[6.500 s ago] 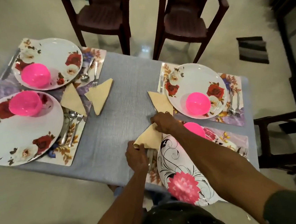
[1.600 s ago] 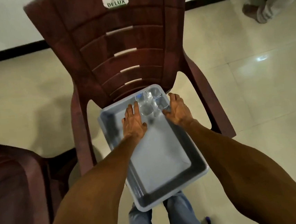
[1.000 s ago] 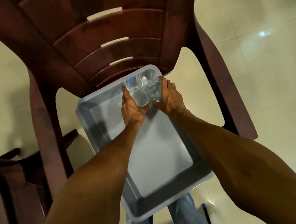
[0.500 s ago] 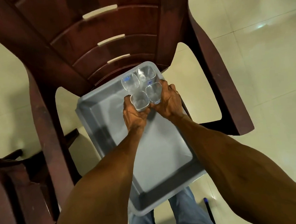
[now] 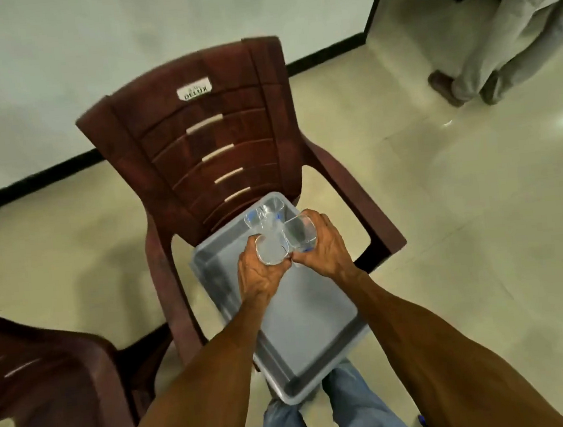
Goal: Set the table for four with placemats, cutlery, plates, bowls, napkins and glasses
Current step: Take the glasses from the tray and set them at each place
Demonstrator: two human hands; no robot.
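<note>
A grey plastic tub [image 5: 305,335] rests on the seat of a dark red plastic chair [image 5: 204,145]. My left hand [image 5: 260,277] is shut on a clear glass [image 5: 271,250], held above the tub. My right hand [image 5: 324,247] is shut on a second clear glass [image 5: 300,234] right beside it. The two hands touch at the fingers. Two more clear glasses [image 5: 261,217] stand in the tub's far corner, just beyond my hands. The set table is out of view.
A second dark red chair [image 5: 49,390] stands at the lower left. Another person's legs and feet [image 5: 486,66] are on the glossy tiled floor at the upper right. A white wall with black skirting runs behind the chair. My jeans [image 5: 327,422] show below the tub.
I have left the table and turned to the chair with the tub. Both hands closed on one glass each and lifted them off the tub floor; my view has tilted up.
</note>
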